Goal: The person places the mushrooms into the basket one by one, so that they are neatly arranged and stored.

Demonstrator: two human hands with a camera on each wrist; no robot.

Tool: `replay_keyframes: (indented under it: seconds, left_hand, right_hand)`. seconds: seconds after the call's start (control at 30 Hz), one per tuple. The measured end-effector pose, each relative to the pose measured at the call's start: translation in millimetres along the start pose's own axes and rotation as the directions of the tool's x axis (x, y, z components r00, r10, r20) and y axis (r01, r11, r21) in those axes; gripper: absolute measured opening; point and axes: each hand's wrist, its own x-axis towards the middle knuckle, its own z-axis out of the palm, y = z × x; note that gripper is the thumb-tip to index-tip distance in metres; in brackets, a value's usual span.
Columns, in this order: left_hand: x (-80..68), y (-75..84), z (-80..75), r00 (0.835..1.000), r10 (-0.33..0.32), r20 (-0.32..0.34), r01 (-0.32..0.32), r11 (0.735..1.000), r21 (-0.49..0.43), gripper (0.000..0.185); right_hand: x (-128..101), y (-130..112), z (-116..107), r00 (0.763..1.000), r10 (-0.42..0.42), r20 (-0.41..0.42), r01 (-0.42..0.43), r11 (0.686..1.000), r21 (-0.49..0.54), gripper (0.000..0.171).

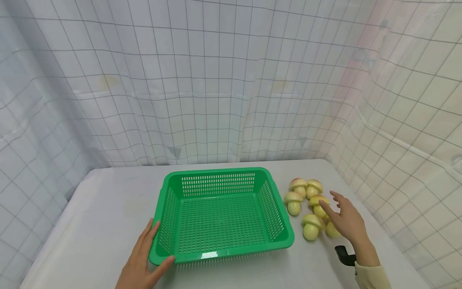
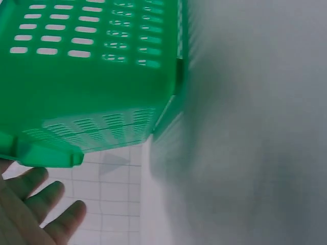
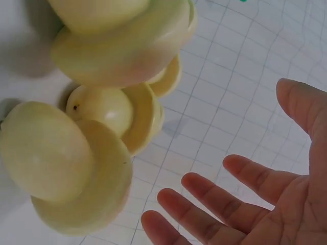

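A green plastic basket [image 1: 220,251] with slotted walls stands on the white table. At its near left corner my left hand [image 1: 142,257] touches the rim, thumb over the front edge and straight fingers along the left side. The left wrist view shows the fingers [image 2: 43,196] below the basket's rim [image 2: 48,153]. To the right, my right hand [image 1: 348,218] hovers with spread fingers over a cluster of pale yellow mushroom-shaped pieces [image 1: 312,226], holding nothing. The right wrist view shows several of these mushrooms [image 3: 46,153] beside the open palm; one in the head view is partly hidden by the hand.
White grid-patterned curtains [image 1: 216,80] hang behind the table [image 1: 104,216] and along both sides. A black curved strap-like piece [image 1: 345,255] is by the right wrist. The mushrooms lie close to the basket's right wall.
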Motion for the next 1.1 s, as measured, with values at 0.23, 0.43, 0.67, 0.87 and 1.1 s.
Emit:
replay_keyframes:
  seconds: [0.23,0.43,0.67,0.87,1.1]
  left_hand:
    - [-3.7,-4.3,11.2,0.996,-0.008,-0.086,0.002,0.997,-0.076,0.090]
    - [-3.0,-7.2,14.2,0.996,-0.010,-0.089,-0.004,0.987,-0.158,0.088]
    - [-2.4,-7.6,13.6,0.997,-0.033,-0.069,0.022,0.988,-0.153,0.086]
    - [-2.1,-7.7,13.0,0.997,-0.034,-0.069,0.024,0.990,-0.141,0.085]
    - [-2.8,-8.9,13.5,0.997,-0.029,-0.076,0.018,0.990,-0.142,0.085]
  right_hand:
    - [-11,15,3,0.993,0.099,0.058,-0.096,0.994,-0.059,0.083]
    - [-13,22,2,0.976,0.189,0.105,-0.179,0.979,-0.098,0.090]
    - [-15,26,5,0.945,0.274,0.181,-0.253,0.959,-0.131,0.097]
    - [-16,28,10,0.927,0.300,0.225,-0.273,0.951,-0.145,0.100]
    - [-17,27,13,0.921,0.321,0.219,-0.293,0.944,-0.149,0.099]
